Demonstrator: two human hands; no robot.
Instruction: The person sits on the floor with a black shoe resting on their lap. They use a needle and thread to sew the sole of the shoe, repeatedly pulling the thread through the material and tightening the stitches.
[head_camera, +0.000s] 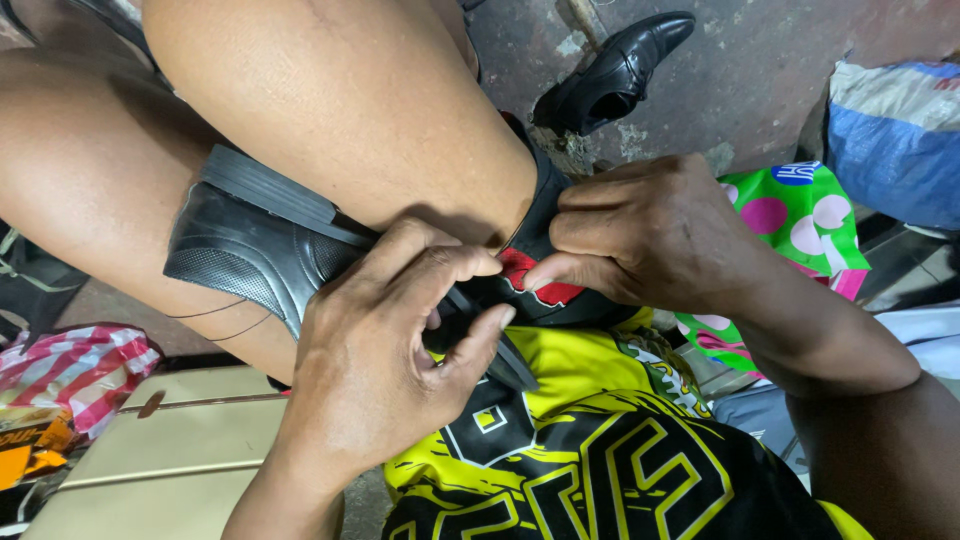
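Observation:
A black leather shoe with a ribbed sole lies clamped between my bare legs, toe to the left. A thin thread trails from its toe end. My left hand curls around the middle of the shoe, thumb and fingers pinched on a dark strip at the sole's edge. My right hand grips the heel end, with the thumb pressing on the red lining there. What lies between the two hands is partly hidden by the fingers.
A second black shoe lies on the concrete floor at the top. A green bag with pink dots and a blue-and-white sack sit at right. A red-striped bag and a tan case are lower left. My yellow-and-black shirt fills the bottom.

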